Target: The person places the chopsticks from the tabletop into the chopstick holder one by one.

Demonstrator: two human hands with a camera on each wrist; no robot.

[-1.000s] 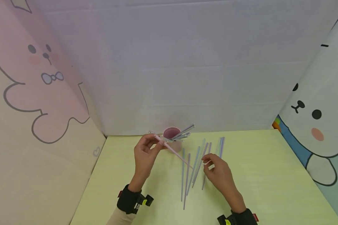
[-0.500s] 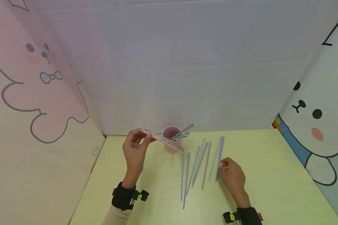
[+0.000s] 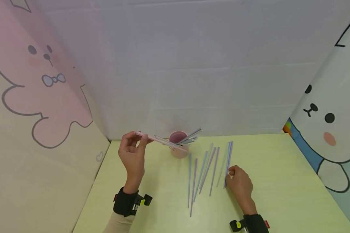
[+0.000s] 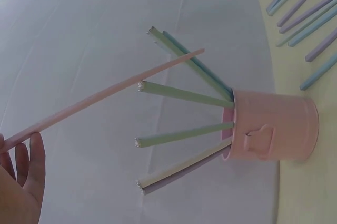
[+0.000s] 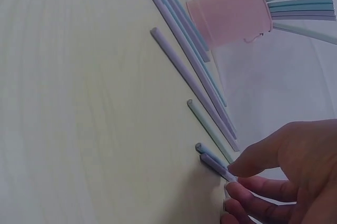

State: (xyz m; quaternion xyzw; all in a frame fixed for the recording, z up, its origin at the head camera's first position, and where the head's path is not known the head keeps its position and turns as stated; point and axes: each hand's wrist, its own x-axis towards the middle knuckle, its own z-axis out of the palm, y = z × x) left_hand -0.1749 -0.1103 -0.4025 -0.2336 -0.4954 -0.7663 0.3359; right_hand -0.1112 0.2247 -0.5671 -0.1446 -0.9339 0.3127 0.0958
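No readable text or numbers
The red tags [image 3: 266, 224] on the black wristbands [image 3: 255, 224], seen against the near part of the desk [image 3: 285, 181], are too small to read.

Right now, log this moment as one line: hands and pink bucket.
left hand: holds pink stick | right hand: pinches purple stick | pink bucket: upright, sticks inside

A bucket [image 3: 179, 153] holding leaning sticks [image 4: 184, 134] stands on the table [image 3: 280, 181], left of the loose sticks [image 3: 189, 181].
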